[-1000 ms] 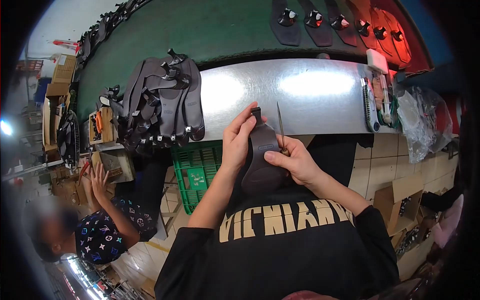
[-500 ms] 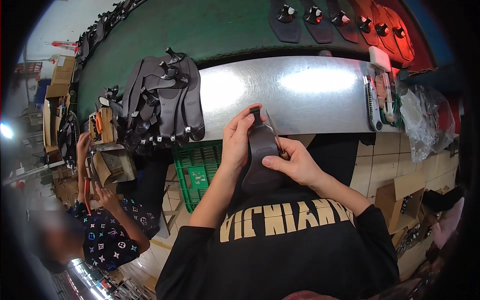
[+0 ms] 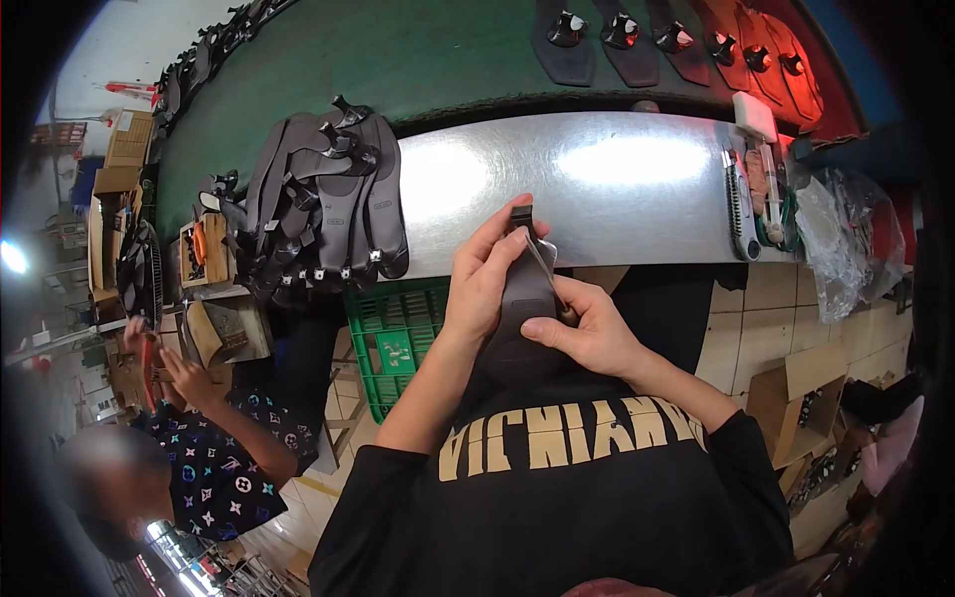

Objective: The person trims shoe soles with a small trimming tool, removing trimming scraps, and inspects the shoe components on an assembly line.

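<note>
A dark grey shoe sole (image 3: 527, 308) with a black heel at its top end is held over the near edge of the metal table (image 3: 617, 189). Around the heel end, my left hand (image 3: 485, 282) is closed, its thumb just below the heel. My right hand (image 3: 595, 328) is closed on the sole's right side, thumb on its face, and also grips a thin pointed tool (image 3: 540, 257) whose tip lies by the heel near my left thumb. The tool's handle is mostly hidden in my fingers.
Grey heeled soles (image 3: 333, 199) are piled at the left. Along the far side of the green bench (image 3: 448, 50) stand more soles. A cutter (image 3: 739, 204) and plastic bag (image 3: 846, 239) lie right. Below is a green crate (image 3: 398, 348); a co-worker (image 3: 219, 458) sits left.
The sole's heel end and my left hand have shifted slightly right and up. The tool's tip has come closer to the heel. The co-worker's hands have moved down.
</note>
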